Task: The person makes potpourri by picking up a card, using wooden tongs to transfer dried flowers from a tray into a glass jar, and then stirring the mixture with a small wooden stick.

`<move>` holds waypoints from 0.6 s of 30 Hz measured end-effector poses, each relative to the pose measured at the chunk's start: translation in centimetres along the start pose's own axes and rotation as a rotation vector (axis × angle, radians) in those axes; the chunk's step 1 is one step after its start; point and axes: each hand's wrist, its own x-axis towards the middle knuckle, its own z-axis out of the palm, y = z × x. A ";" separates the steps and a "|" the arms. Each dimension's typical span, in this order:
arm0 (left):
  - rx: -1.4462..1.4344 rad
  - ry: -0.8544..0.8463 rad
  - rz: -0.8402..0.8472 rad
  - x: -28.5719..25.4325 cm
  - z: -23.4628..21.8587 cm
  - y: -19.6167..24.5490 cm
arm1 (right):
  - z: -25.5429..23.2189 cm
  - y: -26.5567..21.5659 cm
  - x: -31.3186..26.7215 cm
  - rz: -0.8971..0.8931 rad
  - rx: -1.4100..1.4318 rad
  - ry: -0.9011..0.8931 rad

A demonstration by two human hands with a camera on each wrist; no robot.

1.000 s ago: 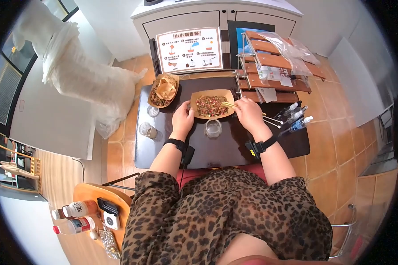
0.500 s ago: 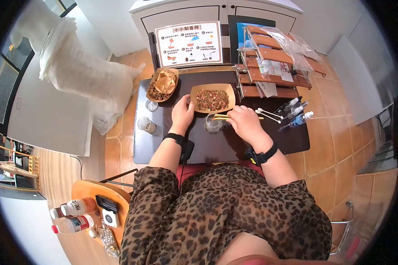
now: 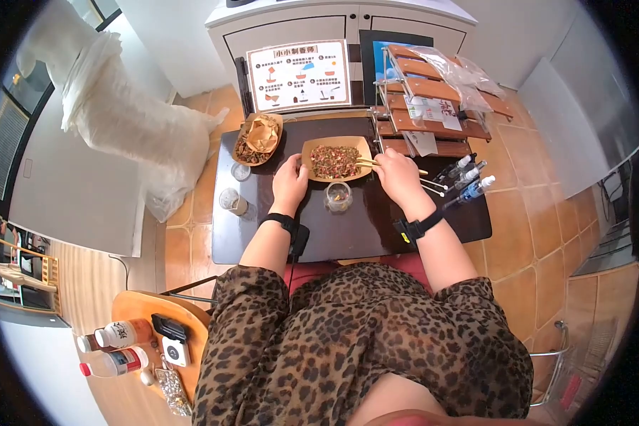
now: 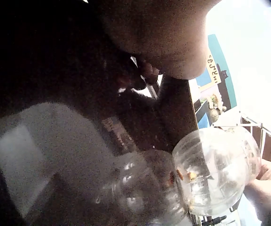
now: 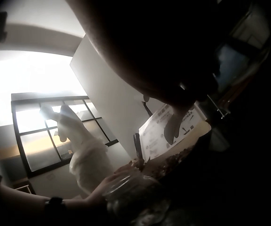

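A brown paper tray of mixed dried bits lies mid-table. My left hand holds its left edge with thumb and fingers. At the tray's right side, my right hand pinches gold tweezers, whose tips reach into the bits. A clear round jar with a few bits inside stands just below the tray, between the hands; in the left wrist view the jar shows large, and in the right wrist view the jar is dim.
A second paper tray with crumpled paper is at the back left, above two small clear containers. White-tipped sticks and spray bottles lie at the right. An instruction sheet and a wooden slatted rack stand behind.
My right hand moved the tweezers from the tray down over the jar, then back up to the tray's right side. My left hand stays at the tray's left edge.
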 end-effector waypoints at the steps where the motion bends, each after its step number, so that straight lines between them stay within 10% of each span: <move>1: 0.000 -0.004 -0.005 -0.1 0.0 -0.1 | 0.6 0.2 0.1 -0.001 -0.012 -0.011; 18: 0.030 0.019 0.045 0.3 0.6 -1.0 | 3.0 -0.2 1.3 -0.001 -0.096 -0.069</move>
